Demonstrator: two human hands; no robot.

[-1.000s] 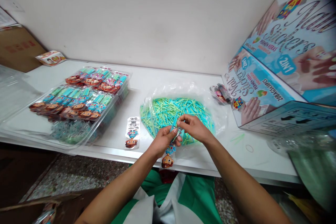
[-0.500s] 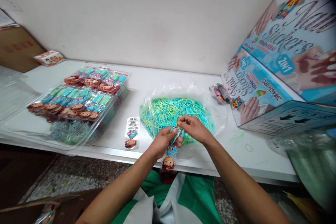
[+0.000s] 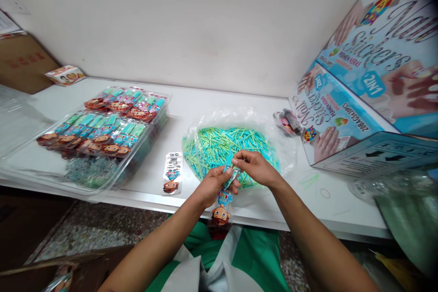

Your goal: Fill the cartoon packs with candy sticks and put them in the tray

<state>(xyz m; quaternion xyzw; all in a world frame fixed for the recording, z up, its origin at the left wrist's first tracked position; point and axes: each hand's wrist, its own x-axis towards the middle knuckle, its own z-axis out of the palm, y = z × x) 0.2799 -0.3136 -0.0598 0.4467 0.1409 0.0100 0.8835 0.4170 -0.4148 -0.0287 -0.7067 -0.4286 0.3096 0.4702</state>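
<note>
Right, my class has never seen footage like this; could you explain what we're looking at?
No machine here: a person works bare-handed; every picture comes from a head-worn camera looking forward and down. The left hand holds a cartoon-printed packet; the right hand is at its upper end, its exact grip unclear. On the white table lie a clear bag of green and blue sticks, a second printed packet and, at left, a clear tray of more packets. "Nail Stickers" boxes stand at right.

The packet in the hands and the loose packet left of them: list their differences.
The held packet is in the left hand, overlapping the table's front edge in view; the flat packet lies on the table, untouched. Blue sticks show at the held packet's upper end; none show on the flat packet. Both carry a cartoon figure.
</note>
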